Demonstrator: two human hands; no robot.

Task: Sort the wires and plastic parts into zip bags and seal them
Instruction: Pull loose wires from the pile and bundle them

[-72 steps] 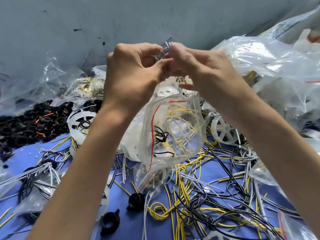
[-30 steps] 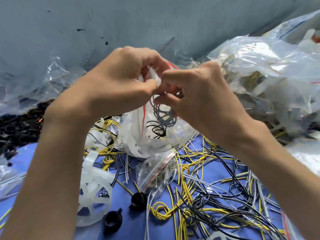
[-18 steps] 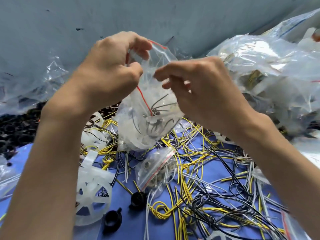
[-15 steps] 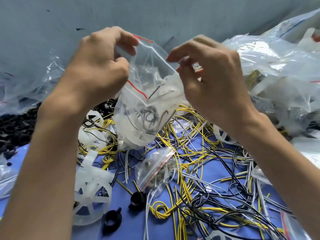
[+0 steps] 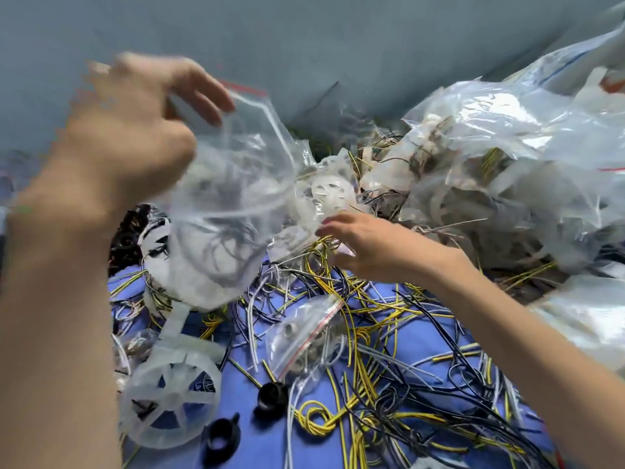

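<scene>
Wires (image 5: pixel 355 333) lie tangled, lower centre. Mid-frame, my right hand (image 5: pixel 368 245) reaches over them, fingers spread, empty. Upper left, my left hand (image 5: pixel 135 137), blurred, grips the bag (image 5: pixel 236 184). Judged: filling step. Next: pinch one bundle free.

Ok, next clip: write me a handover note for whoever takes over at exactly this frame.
Left hand: grips the raised zip bag, which holds dark wires and pale plastic. Blur hides whether its red-striped top is sealed.
Right hand: open, fingers spread, holding nothing, low over the loose wires.
On the blue mat: yellow, black and white wires, a white plastic wheel, black ring parts, a small filled zip bag.
Left to do: check the held bag's seal, set it aside, bag the rest.
</scene>
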